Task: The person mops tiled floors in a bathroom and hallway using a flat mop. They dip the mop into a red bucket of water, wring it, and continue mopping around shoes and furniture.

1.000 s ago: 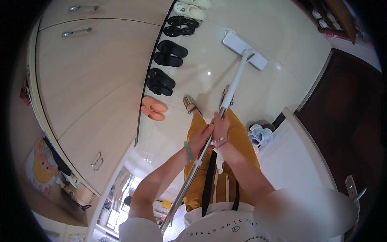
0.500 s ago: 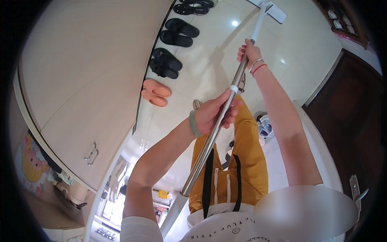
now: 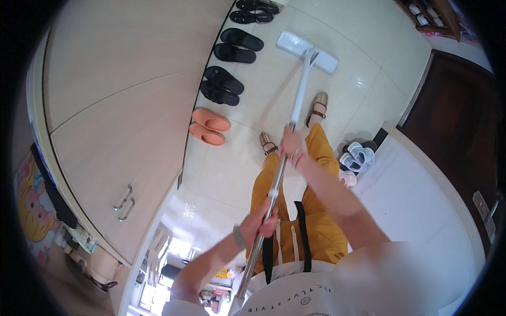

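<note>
**Two hands on a mop pole, head flat on the tiled floor**

At nine o'clock stands a pale cabinet (image 3: 121, 137) with two metal handles. Along its foot, a row of footwear runs up towards twelve o'clock: orange slippers (image 3: 209, 126), then black slippers (image 3: 221, 86) and more black pairs beyond.

The left hand (image 3: 262, 218), at about six o'clock, has its fingers (image 3: 272, 225) curled round the metal part of the mop pole (image 3: 284, 158), gripping it. The pole slants up towards one o'clock. Higher along it, near the centre, the right hand (image 3: 291, 146) is closed round the pole too, fingers wrapped tight.

The white mop head (image 3: 307, 51) lies flat on the glossy floor (image 3: 363, 68) at twelve o'clock, just beyond the person's sandalled feet and yellow trousers (image 3: 321, 221).

At three o'clock, white-and-blue shoes (image 3: 357, 155) sit beside a dark door (image 3: 453, 116).
</note>
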Demonstrator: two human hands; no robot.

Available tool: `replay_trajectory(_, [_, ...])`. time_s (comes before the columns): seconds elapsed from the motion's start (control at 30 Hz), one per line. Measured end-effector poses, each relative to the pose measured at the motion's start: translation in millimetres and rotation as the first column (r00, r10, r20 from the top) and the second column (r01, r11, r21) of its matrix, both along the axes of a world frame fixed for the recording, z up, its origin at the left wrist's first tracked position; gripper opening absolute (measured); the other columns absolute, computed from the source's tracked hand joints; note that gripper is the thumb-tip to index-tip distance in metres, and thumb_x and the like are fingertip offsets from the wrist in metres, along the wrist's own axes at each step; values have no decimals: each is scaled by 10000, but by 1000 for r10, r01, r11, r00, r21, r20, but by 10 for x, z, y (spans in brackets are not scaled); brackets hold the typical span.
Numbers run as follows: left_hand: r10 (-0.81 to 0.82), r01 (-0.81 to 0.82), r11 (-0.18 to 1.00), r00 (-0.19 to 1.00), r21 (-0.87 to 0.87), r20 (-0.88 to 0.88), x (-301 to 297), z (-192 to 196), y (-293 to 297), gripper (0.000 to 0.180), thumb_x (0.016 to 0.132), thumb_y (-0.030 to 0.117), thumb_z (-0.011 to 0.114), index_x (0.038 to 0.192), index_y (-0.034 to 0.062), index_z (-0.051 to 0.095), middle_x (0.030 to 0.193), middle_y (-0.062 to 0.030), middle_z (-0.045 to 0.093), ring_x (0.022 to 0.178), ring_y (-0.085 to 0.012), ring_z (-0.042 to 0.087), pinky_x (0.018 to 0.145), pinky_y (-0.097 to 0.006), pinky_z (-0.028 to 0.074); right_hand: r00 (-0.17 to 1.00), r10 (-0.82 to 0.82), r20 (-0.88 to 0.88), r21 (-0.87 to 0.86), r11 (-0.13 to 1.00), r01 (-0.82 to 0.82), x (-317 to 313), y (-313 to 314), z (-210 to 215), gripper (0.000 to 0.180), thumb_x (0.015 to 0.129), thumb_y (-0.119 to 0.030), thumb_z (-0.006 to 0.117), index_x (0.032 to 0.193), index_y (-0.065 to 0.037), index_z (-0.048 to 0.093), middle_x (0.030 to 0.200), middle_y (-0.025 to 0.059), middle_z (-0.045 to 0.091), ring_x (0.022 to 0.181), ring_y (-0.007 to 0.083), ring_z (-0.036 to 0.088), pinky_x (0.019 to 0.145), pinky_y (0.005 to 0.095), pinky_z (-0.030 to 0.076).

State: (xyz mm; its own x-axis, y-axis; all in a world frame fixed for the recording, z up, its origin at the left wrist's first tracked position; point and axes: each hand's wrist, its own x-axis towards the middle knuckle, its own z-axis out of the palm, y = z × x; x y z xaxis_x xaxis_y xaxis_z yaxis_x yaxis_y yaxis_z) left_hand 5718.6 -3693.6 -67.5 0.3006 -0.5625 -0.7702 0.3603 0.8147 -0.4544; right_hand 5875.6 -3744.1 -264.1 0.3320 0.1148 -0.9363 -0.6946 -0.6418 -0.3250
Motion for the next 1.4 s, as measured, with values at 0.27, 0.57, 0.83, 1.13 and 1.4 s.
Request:
replay_trajectory(0.27, [-82,65,994,973,-87,-215,-1083,654,-238,411,885,515,370,789,122,443,525,35,292,390,-54,263,335,-196,207,908,-306,-287,-164,949,268,-1393,-304,610,439,908,-331,371,596,-23,361,419,80,402,274,208,399,282,344,364])
replay_trajectory(0.57, [-106,95,987,991,129,78,460,-578,30,435,872,533,388,800,108,444,517,49,318,367,-47,277,335,-199,238,975,-221,38,51,974,219,658,81,-439,357,860,-281,399,614,-22,406,460,95,424,355,240,457,327,364,374])
replay_trajectory(0.83, [-444,375,819,894,435,65,117,-597,-245,521,868,571,335,683,91,415,456,14,357,345,-82,379,334,-230,321,988,-157,6,70,985,156,253,-103,-637,304,862,-280,424,715,-15,412,488,109,453,361,257,492,326,374,407])
replay_trajectory(1.13, [-388,384,920,876,-71,-286,-1352,996,-898,449,876,555,337,701,144,389,439,35,254,332,-67,237,305,-213,187,905,-219,-365,-163,972,170,-1842,-802,818,352,913,-311,376,730,-11,350,446,84,386,305,223,444,278,355,382])
replay_trajectory(1.4, [-575,563,726,812,395,-100,-780,-10,-888,501,876,571,309,702,107,388,460,7,341,334,-100,329,308,-244,278,971,-153,-184,29,986,161,-731,-713,96,368,906,-314,377,685,-20,373,490,91,475,353,232,500,320,342,397])
